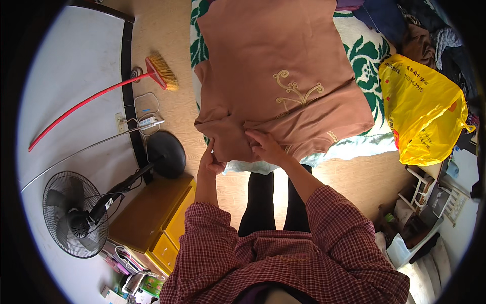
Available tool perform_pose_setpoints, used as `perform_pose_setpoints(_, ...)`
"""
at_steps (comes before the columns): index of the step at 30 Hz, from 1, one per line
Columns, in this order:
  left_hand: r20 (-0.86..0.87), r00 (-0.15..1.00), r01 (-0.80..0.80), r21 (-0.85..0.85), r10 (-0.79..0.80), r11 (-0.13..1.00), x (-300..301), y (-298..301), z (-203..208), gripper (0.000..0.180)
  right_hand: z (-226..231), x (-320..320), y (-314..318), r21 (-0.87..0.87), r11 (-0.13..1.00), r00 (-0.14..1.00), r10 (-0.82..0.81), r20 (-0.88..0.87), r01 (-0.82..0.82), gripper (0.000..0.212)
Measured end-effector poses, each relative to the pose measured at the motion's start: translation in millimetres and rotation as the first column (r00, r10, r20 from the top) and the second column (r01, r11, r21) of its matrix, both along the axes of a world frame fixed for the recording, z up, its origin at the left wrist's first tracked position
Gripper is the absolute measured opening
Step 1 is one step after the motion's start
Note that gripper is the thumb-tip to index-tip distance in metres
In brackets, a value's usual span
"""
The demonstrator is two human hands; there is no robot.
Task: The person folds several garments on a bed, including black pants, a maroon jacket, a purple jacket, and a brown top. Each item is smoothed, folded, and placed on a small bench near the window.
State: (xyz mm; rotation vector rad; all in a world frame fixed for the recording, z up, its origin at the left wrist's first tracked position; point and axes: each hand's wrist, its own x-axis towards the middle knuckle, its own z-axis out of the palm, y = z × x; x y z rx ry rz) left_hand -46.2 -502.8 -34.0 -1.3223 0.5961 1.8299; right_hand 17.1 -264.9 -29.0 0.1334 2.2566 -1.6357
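A brown garment [268, 50] with gold scroll embroidery lies spread over the bed, its near part bunched and folded across. My left hand [211, 161] is closed on the garment's near left edge, thumb on top and fingers curled beneath. Just to the right, my right hand [268, 148] rests on the folded cloth with its fingers stretched out to the left. Part of its fingertips meets a fold, so what lies under them is hidden.
Beneath the garment is a green-and-white patterned bed cover [364, 66]. A yellow plastic bag [425, 111] and piled dark clothes [430, 30] lie at the right. Leftward are a red-handled broom [91, 99], a black standing fan [76, 215] and a wooden cabinet [152, 213].
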Motion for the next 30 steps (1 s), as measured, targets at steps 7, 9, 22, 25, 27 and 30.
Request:
perform_pose_setpoints(7, -0.287, 0.869, -0.241, 0.465, 0.403, 0.852, 15, 3, 7, 0.045, -2, -4, 3, -0.092, 0.996, 0.998, -0.002, -0.066, -0.004, 0.054)
perform_pose_setpoints(9, -0.336, 0.734, -0.496, 0.328, 0.59, 0.804, 5, 7, 11, 0.046, -4, -1, 2, -0.055, 0.998, 0.995, -0.012, -0.094, 0.007, 0.054)
perform_pose_setpoints(22, -0.004, 0.769, -0.621, 0.232, 0.639, 0.749, -7, 64, 9, 0.034, -6, 1, 10, -0.238, 0.971, 0.998, 0.014, 0.067, 0.002, 0.045)
perform_pose_setpoints(25, -0.168, 0.875, -0.414, 0.227, 0.454, 0.882, -10, 52, -4, 0.035, -6, 0, 14, -0.261, 0.965, 0.997, 0.017, 0.069, 0.002, 0.044)
perform_pose_setpoints(27, -0.177, 0.934, -0.253, 0.279, 0.309, 0.926, -27, 38, -11, 0.033, -8, 0, 16, -0.275, 0.961, 0.998, 0.011, 0.068, 0.008, 0.043)
perform_pose_setpoints(30, -0.143, 0.945, -0.311, -0.126, 0.293, 0.942, -64, 24, -4, 0.037, -11, 2, 17, -0.291, 0.957, 0.999, 0.011, 0.045, 0.002, 0.041)
